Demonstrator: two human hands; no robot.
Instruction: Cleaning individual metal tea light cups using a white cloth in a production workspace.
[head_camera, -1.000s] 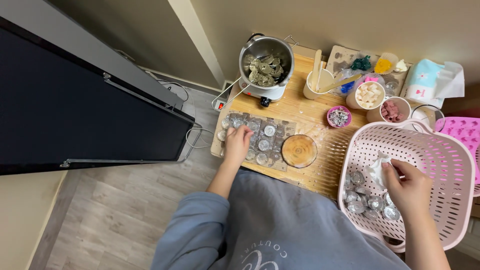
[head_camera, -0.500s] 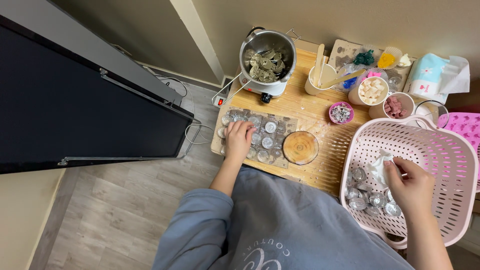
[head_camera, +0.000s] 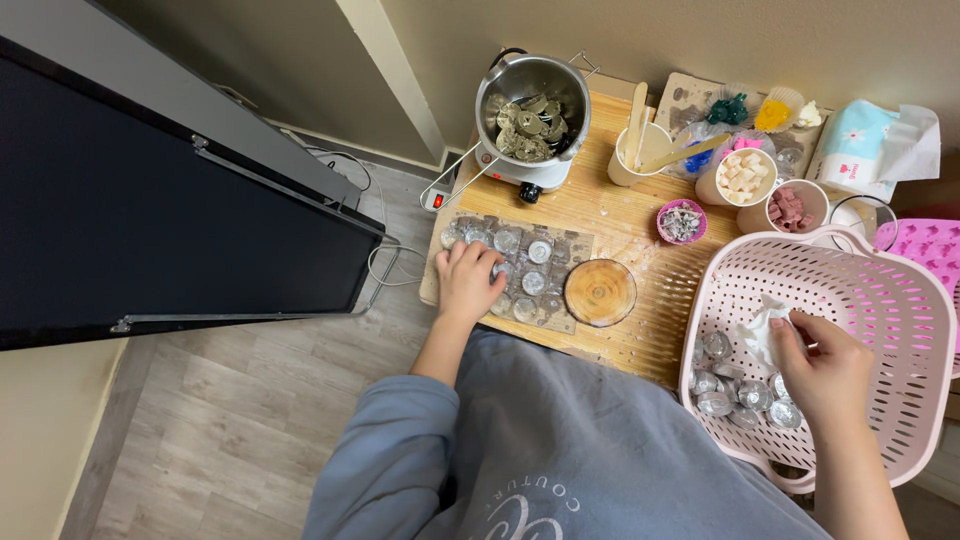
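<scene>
Our left hand (head_camera: 468, 282) lies palm-down, fingers loosely curled, on a clear plastic mould tray (head_camera: 520, 270) of round silvery cups at the wooden tabletop's (head_camera: 620, 215) left edge; whether it grips one we cannot tell. Our right hand (head_camera: 825, 365) pinches a crumpled white wipe (head_camera: 762, 330) inside the perforated pink basket (head_camera: 880, 300) at the right edge, above loose foil cups (head_camera: 735, 395). A round wooden coaster (head_camera: 600, 292) sits just beside the tray.

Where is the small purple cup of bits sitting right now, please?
In the head view, the purple cup sits on the wooden table, right of centre, between the round wooden dish and the pink basket.
</scene>
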